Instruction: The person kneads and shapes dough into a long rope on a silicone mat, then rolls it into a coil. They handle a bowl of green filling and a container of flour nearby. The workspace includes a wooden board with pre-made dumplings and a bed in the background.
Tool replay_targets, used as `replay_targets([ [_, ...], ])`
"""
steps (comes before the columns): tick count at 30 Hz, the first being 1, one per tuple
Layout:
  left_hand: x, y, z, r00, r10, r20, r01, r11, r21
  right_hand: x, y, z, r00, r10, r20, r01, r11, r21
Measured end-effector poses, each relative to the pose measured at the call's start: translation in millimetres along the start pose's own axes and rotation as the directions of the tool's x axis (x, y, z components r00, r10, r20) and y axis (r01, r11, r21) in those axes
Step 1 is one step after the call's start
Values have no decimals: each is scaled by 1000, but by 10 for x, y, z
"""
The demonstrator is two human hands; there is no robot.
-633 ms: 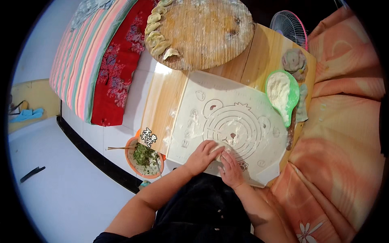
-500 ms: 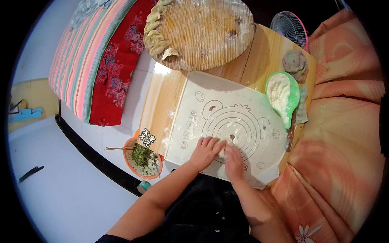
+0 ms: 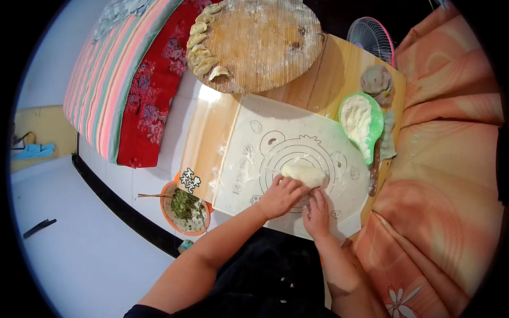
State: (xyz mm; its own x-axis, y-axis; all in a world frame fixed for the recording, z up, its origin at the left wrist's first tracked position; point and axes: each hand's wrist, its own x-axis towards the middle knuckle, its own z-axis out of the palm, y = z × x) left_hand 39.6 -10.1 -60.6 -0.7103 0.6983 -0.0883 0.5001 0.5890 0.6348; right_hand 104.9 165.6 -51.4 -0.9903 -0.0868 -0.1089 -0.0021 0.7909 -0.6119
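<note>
A pale, oblong piece of dough [image 3: 304, 174] lies across the printed rings of a white baking mat [image 3: 244, 132]. Bent over the dough's near left edge are the fingers of my left hand [image 3: 282, 199]. My right hand [image 3: 317, 214] is beside it, its curled fingertips against the near right edge. Both hands grip the dough from the near side, and its lower edge is partly hidden by them.
A round wooden board [image 3: 260, 42] with several dumplings [image 3: 204, 64] along its left side stands at the back. On the right are a green scoop of flour [image 3: 358, 116] and a crumpled cloth [image 3: 377, 82]. An orange-rimmed bowl of chopped greens [image 3: 168, 212] sits lower left.
The dough, mostly covered by my hands before, now shows as a longer piece farther from me. My hands have shifted slightly right and now press its near edge. The view has shifted slightly.
</note>
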Motion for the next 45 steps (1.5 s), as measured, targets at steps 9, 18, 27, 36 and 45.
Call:
replay_targets([
  [9,1049,-72,-26,954,-183,-236,244,933,265,993,176,-63,925,326,-194,-282,933,224],
  [18,358,-496,-297,881,-450,-147,226,672,-705,1124,-106,58,864,447,232,-402,334,853],
  [27,-832,-565,-776,762,-619,193,338,125,-933,886,-1060,596,973,-165,160,79,893,443],
  [36,-364,-896,-406,705,-611,-361,632,771,-70,1306,-995,1015,998,35,51,-44,982,184],
  [45,-381,-1131,-944,805,-568,171,272,98,-957,1609,-840,478,813,32,582,-442,685,579],
])
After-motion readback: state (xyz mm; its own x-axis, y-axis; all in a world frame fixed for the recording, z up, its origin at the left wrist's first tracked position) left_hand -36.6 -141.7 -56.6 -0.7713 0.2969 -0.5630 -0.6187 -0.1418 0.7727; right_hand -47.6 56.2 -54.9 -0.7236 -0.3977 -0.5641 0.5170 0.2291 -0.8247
